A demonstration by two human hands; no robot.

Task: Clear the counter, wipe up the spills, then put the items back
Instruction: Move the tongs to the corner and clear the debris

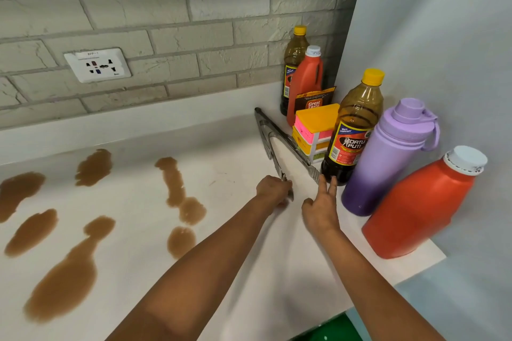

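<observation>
Here, two soy sauce bottles with yellow caps: the near soy sauce bottle (353, 130) by the right wall, the far soy sauce bottle (294, 63) in the corner. Two red jugs with white caps: near red jug (415, 202), far red jug (304, 83). One purple flask (388, 158) between near bottle and near jug. One brown sachet (314, 101) behind one stack of small coloured drawers (314, 130). One pair of metal tongs (279, 138), arms spread, lying on the white counter (235, 243). Left hand (274, 189) closed around the nearer tong arm; right hand (320, 209) loose, fingers extended, touching the other arm's tip. About eight brown spills (63, 279) across the counter's left part. Behind, grey brick wall with one white socket plate (97, 64); pale wall on the right.
</observation>
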